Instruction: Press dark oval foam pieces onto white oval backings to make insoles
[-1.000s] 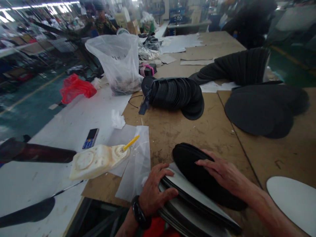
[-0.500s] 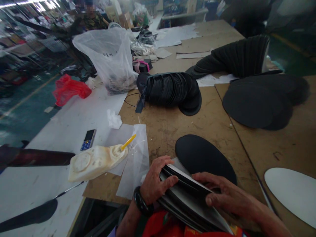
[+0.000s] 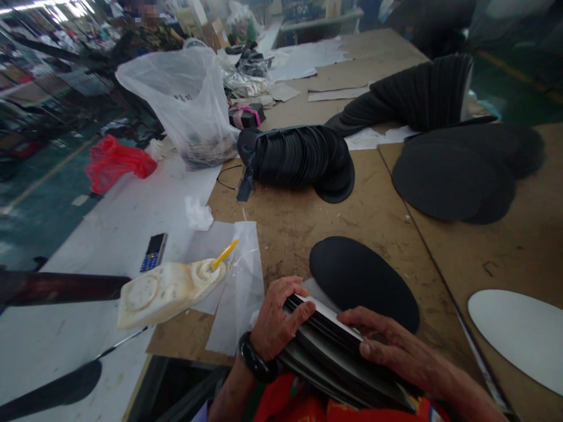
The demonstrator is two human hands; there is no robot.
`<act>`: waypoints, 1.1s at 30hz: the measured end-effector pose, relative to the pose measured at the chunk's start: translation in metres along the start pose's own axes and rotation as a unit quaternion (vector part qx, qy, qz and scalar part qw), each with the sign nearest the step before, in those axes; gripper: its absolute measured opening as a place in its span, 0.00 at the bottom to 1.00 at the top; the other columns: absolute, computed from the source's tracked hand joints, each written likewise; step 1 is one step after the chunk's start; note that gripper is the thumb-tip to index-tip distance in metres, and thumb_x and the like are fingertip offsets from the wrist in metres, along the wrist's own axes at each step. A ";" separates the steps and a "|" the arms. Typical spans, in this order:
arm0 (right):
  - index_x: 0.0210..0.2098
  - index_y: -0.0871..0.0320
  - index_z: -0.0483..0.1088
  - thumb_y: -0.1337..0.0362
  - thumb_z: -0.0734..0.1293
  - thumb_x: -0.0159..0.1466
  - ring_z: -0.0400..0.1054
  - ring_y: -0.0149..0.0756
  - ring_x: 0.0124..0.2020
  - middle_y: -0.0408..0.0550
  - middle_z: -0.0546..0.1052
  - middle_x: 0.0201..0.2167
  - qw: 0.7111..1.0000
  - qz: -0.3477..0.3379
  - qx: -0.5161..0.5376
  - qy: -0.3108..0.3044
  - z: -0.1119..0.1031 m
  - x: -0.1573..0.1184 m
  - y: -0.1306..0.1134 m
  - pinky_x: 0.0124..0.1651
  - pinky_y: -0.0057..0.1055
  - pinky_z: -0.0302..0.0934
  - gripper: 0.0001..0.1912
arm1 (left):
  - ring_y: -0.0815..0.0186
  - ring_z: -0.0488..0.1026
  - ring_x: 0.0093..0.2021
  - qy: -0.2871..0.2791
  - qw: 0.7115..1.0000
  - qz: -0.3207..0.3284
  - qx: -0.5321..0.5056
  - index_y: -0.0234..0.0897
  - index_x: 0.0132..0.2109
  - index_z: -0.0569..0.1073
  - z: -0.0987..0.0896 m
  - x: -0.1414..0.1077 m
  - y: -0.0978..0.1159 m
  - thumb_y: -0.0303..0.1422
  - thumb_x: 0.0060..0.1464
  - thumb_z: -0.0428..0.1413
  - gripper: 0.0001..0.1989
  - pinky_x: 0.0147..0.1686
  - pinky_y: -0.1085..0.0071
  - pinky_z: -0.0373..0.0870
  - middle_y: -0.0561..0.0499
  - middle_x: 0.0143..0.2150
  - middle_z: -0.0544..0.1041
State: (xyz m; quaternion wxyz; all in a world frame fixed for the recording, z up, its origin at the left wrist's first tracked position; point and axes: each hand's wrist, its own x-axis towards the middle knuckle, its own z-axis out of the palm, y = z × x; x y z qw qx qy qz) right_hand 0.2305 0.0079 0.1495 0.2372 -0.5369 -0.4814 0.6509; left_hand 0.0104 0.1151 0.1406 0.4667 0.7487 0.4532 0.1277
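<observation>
A stack of thin black-and-white sheets (image 3: 338, 357) leans against the red clothing at the table's near edge. My left hand (image 3: 281, 319), with a black band on its wrist, grips the stack's upper left end, thumb on top. On the right side, my right hand (image 3: 391, 346) is closed on the stack's upper edge, thumb toward me and fingers behind. Just beyond the stack a black oval sheet (image 3: 365, 281) lies flat on the brown table.
A white bottle (image 3: 171, 293) with a yellow tip and a phone (image 3: 153, 252) lie left. Further off are a fanned black stack (image 3: 299, 155), a plastic bag (image 3: 185, 105) and dark ovals (image 3: 448, 179). A white oval (image 3: 519, 334) lies right. A person (image 3: 153, 29) is far back.
The sheets between my hands have closed together, and my right thumb has moved up against the stack's edge. The whole view has shifted slightly.
</observation>
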 end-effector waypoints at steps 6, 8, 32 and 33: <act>0.49 0.50 0.67 0.48 0.57 0.62 0.65 0.39 0.45 0.45 0.70 0.43 1.000 -0.022 -0.005 0.009 0.006 0.001 0.000 0.49 0.37 0.59 0.21 | 0.57 0.65 0.53 -0.003 1.000 -0.002 -0.011 0.39 0.39 0.73 -0.002 0.002 0.000 0.44 0.52 0.53 0.14 0.55 0.57 0.58 0.46 0.50 0.70; 0.47 0.52 0.68 0.48 0.55 0.64 0.65 0.38 0.44 0.45 0.71 0.42 0.999 -0.031 0.000 0.007 0.007 0.003 0.001 0.47 0.34 0.59 0.21 | 0.57 0.65 0.52 -0.001 1.000 -0.004 -0.011 0.39 0.38 0.73 -0.002 0.003 0.000 0.43 0.52 0.53 0.13 0.55 0.57 0.58 0.46 0.50 0.70; 0.22 0.55 0.49 0.53 0.52 0.65 0.43 0.28 0.23 0.38 0.49 0.21 0.989 0.052 0.131 0.045 0.013 0.024 0.000 0.25 0.29 0.40 0.19 | 0.61 0.67 0.42 -0.044 0.999 -0.012 -0.023 0.38 0.29 0.68 -0.007 0.014 0.009 0.37 0.52 0.51 0.08 0.46 0.64 0.61 0.50 0.34 0.72; 0.22 0.55 0.48 0.53 0.52 0.65 0.42 0.28 0.22 0.38 0.49 0.21 0.987 0.064 0.139 0.049 0.014 0.024 -0.001 0.24 0.29 0.39 0.18 | 0.61 0.67 0.41 -0.048 0.999 -0.010 -0.019 0.38 0.29 0.68 -0.008 0.013 0.009 0.37 0.52 0.51 0.09 0.45 0.64 0.61 0.50 0.33 0.71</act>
